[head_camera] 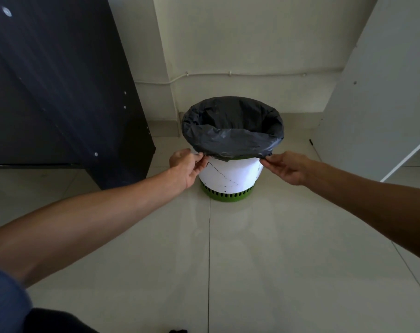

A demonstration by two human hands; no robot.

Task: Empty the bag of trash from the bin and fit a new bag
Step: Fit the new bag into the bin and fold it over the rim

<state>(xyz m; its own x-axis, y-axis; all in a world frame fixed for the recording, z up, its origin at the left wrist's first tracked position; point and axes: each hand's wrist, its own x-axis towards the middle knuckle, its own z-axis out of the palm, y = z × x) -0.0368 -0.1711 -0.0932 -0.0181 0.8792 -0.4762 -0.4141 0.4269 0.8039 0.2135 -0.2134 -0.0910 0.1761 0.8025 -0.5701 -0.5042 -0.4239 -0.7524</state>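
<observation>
Far left: a dark cabinet [60, 92] is standing against the wall [252, 44], its side panel running toward the near floor. Near left corner: a blue sleeve [4, 301] is showing, with the bare forearm reaching out from it toward the middle. Left of centre: the left hand [187, 167] is pinching the lower hem of the black bag [233, 138] between thumb and fingertips, at the near-left side of the bin [230, 174]. Centre: the bin is standing upright on the tiled floor [252, 260], close to the far wall, its white body sitting in a slotted green base [228, 194]. The black bag is lining the bin, its mouth lying open and its edge folding down over the rim all round. Far centre: a thin cable [228, 74] is running along the wall above the bin. Right of centre: the right hand [286, 167] is gripping the bag's hem at the near-right side of the bin with its fingertips. The two hands are working apart, one on each side of the bin. Far right: a white panel [384, 92] is leaning up along the edge of the scene.
</observation>
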